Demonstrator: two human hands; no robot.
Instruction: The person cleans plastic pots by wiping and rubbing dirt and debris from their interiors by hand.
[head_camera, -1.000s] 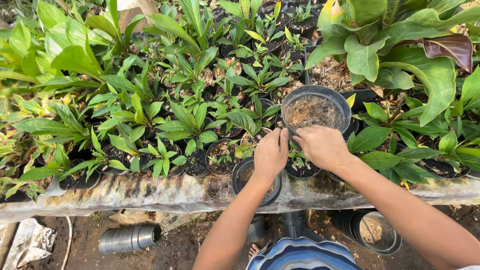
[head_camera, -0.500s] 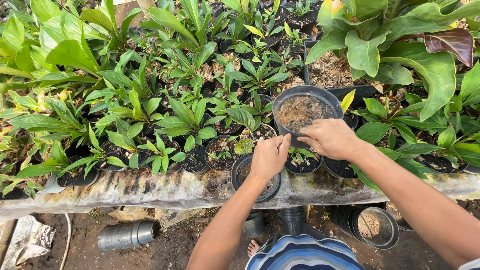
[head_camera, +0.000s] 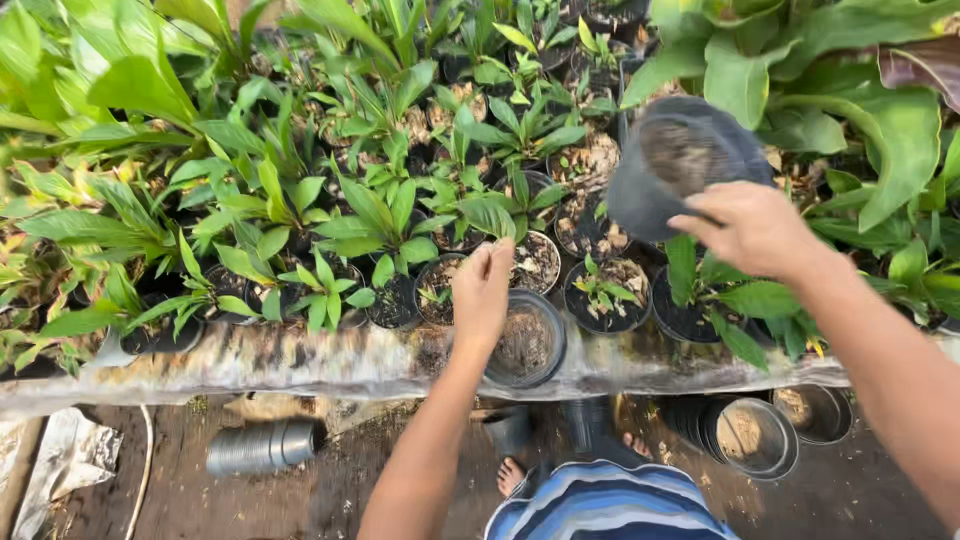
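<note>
Right hand (head_camera: 755, 228) has a dark plastic pot (head_camera: 680, 165) gripped by its near rim, fingers curled closed over the edge. Pot is tilted toward the camera, held up above the plant rows, soil visible inside; it's motion-blurred so the exact finger placement is hard to make out.

Left hand (head_camera: 484, 290) hovers over an empty-looking black pot (head_camera: 528, 343) sitting at the front edge of the bench (head_camera: 300, 362). Fingertips are pinched together, pointing away from the person; probably holding a bit of soil or something small, can't tell what from this view. Hand isn't touching the pot rim as far as I can see.

Just right of that pot: a small pot with a seedling (head_camera: 606, 292). Rows of potted green seedlings (head_camera: 330, 290) fill the bench to the left and behind.

Below the bench on the dirt: a stack of grey pots lying sideways (head_camera: 265, 446), more nested pots (head_camera: 750, 437) on the right, bare foot (head_camera: 510, 476), striped blue clothing (head_camera: 610, 505).
</note>
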